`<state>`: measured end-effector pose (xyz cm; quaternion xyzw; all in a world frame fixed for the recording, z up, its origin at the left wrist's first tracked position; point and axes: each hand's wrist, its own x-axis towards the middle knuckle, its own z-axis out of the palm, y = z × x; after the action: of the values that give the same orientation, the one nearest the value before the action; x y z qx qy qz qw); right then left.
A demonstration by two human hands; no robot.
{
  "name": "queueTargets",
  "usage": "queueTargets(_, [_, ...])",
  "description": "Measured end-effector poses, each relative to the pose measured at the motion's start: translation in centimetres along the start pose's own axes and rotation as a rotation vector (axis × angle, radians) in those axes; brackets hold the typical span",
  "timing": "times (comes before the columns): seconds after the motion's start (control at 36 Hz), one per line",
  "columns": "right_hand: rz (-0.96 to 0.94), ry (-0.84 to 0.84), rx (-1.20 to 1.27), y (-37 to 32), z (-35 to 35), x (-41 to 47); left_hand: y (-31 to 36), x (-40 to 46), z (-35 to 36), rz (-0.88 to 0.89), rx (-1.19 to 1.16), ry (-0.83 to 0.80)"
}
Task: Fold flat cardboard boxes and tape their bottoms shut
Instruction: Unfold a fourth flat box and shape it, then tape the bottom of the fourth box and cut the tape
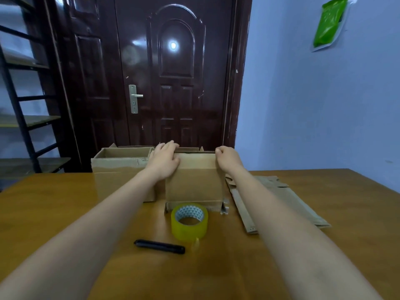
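A brown cardboard box stands upright on the wooden table, its open side up and small flaps showing at its base. My left hand lies over the box's top left corner, fingers spread across the rim. At the top right corner, my right hand grips the rim with curled fingers. A roll of clear yellowish tape stands just in front of the box. A stack of flat cardboard boxes lies to the right.
A folded open box stands left of the held one, at the table's far edge. A black pen-like cutter lies near the tape. Behind the table are a dark door and a shelf rack at left.
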<state>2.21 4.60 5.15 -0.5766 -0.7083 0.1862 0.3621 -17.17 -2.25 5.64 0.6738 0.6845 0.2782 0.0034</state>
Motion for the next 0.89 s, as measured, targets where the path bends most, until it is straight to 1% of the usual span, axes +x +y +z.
queueTargets(0.08, [-0.023, 0.089, 0.024, 0.2, -0.6, -0.7, 0.7, -1.8, -0.5, 0.037, -0.027, 0.19])
queueTargets(0.14, [-0.05, 0.213, -0.019, 0.4, -1.0, -1.7, 1.3, -3.8, -0.4, 0.067, -0.063, 0.318])
queueTargets(0.17, [-0.075, 0.28, -0.042, 0.5, -1.2, -2.4, 1.5, -4.9, -0.2, 0.07, -0.084, 0.348])
queueTargets(0.22, [-0.161, 0.391, -0.059, 0.7, -1.4, -4.1, 1.4, -7.1, 0.6, 0.055, -0.114, 0.325])
queueTargets(0.25, [-0.22, 0.415, -0.05, 0.8, -1.3, -5.0, 1.3, -8.2, 1.3, 0.052, -0.123, 0.286])
queueTargets(0.28, [-0.278, 0.401, -0.036, 1.0, -1.2, -5.9, 1.2, -9.3, 1.9, 0.06, -0.134, 0.246])
queueTargets(0.31, [-0.326, 0.344, -0.027, 1.2, -0.9, -6.7, 1.1, -10.4, 2.5, 0.073, -0.136, 0.204])
queueTargets(0.33, [-0.358, 0.247, -0.036, 1.4, -0.6, -7.4, 1.0, -11.4, 3.2, 0.076, -0.122, 0.159])
queueTargets(0.39, [-0.379, 0.007, -0.104, 1.8, 0.2, -8.6, 0.8, -13.1, 4.8, 0.046, -0.057, 0.072])
queueTargets(0.44, [-0.381, -0.203, -0.181, 2.6, 1.2, -9.4, 1.0, -14.6, 6.0, 0.022, 0.058, -0.005])
queueTargets(0.5, [-0.375, -0.363, -0.234, 3.2, 2.5, -10.2, 1.5, -16.0, 6.8, 0.021, 0.161, -0.07])
queueTargets(0.56, [-0.373, -0.468, -0.313, 3.5, 3.5, -11.0, 2.1, -16.9, 7.4, 0.017, 0.248, -0.092])
queueTargets(0.64, [-0.346, -0.54, -0.396, 3.8, 4.5, -11.8, 3.2, -17.6, 8.3, 0.0, 0.327, -0.13])
queueTargets(0.72, [-0.317, -0.535, -0.411, 4.1, 4.9, -12.0, 4.0, -17.6, 9.3, -0.038, 0.361, -0.151])
queueTargets(0.89, [-0.317, -0.536, -0.397, 4.4, 4.8, -12.3, 4.3, -17.4, 10.3, -0.139, 0.354, -0.087])
